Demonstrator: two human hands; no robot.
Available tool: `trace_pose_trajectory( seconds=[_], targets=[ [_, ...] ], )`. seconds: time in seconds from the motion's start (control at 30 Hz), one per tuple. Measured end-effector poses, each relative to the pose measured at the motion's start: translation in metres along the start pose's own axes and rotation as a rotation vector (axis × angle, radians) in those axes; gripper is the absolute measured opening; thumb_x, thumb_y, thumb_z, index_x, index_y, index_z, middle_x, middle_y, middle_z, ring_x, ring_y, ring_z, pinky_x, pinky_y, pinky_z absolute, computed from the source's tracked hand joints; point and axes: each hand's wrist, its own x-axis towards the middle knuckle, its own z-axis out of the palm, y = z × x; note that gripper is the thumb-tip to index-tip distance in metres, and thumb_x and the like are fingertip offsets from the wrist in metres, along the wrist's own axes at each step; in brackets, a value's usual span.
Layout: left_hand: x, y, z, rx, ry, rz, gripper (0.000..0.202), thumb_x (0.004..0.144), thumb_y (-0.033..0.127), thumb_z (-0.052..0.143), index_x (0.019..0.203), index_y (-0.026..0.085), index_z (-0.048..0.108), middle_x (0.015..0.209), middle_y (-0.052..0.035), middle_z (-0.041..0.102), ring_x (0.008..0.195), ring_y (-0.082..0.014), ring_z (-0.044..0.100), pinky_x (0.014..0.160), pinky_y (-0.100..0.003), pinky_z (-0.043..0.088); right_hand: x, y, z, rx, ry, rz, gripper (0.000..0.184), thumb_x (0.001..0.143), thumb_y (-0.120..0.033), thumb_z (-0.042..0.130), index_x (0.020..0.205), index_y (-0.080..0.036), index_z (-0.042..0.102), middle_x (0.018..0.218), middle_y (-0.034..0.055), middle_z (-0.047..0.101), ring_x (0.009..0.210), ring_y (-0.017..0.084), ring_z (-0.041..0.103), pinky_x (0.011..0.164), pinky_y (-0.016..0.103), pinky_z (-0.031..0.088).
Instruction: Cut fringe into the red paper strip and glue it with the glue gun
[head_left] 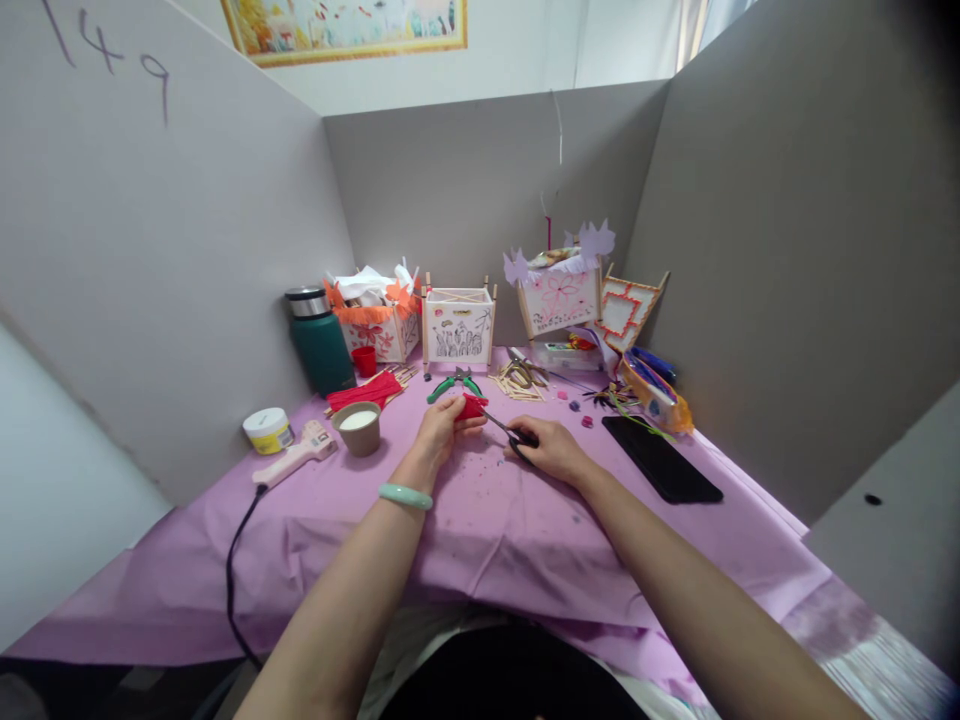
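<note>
My left hand (439, 432) pinches a small red piece (472, 406) just above the purple table cover (480, 530). A pale green bangle sits on that wrist. My right hand (551, 450) grips black-handled scissors (504, 428), whose blades point left and reach the red piece. Both hands are closed and rest near the middle of the table. Green-handled pliers (454, 384) lie just behind the red piece.
A paper cup of white glue (358, 427), a glue gun (296, 456) with its black cord and a small jar (268, 429) lie at the left. A green flask (321, 340), paper lantern boxes (457, 325) and wooden sticks (517, 380) line the back. A black phone (661, 458) lies at the right.
</note>
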Motion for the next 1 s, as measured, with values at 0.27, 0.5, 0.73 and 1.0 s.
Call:
trace_pose_trajectory(
  seconds=[0.27,0.5,0.73,1.0],
  targets=[
    [-0.0012,0.0011,0.0006,-0.005,0.002,-0.002,0.01,0.085,0.02,0.056,0.088,0.011,0.059,0.083,-0.0123,0.071,0.061,-0.0198,0.069,0.052,-0.027,0.055,-0.0001,-0.0008,0.0011,-0.006,0.006,0.011,0.026,0.073,-0.036,0.068,0.095,-0.021,0.067,0.078,0.0005,0.067,0.068,0.014,0.057,0.063,0.023,0.039],
    [-0.0017,0.0014,0.0019,-0.008,0.013,-0.004,0.01,0.085,0.02,0.057,0.088,0.011,0.059,0.086,-0.0135,0.071,0.061,-0.0199,0.069,0.052,-0.028,0.055,-0.0006,-0.0016,0.0001,-0.007,0.006,0.02,0.025,0.074,-0.036,0.068,0.095,-0.021,0.067,0.075,0.0003,0.067,0.066,0.014,0.057,0.061,0.023,0.039],
    [-0.0025,0.0014,0.0028,-0.003,-0.004,-0.021,0.01,0.085,0.02,0.058,0.086,0.011,0.059,0.078,-0.0121,0.07,0.06,-0.0197,0.069,0.052,-0.027,0.055,-0.0003,-0.003,0.0005,-0.007,0.019,0.002,0.027,0.073,-0.036,0.067,0.096,-0.021,0.067,0.079,0.0009,0.068,0.068,0.014,0.058,0.063,0.023,0.04],
    [-0.0021,-0.0008,0.0022,0.02,-0.021,-0.033,0.01,0.085,0.02,0.057,0.086,0.011,0.059,0.077,-0.0116,0.07,0.061,-0.019,0.069,0.052,-0.026,0.055,0.0,-0.0032,0.0012,-0.012,0.011,-0.008,0.028,0.073,-0.036,0.067,0.098,-0.021,0.067,0.082,0.0014,0.068,0.071,0.015,0.059,0.065,0.024,0.04]
  ],
)
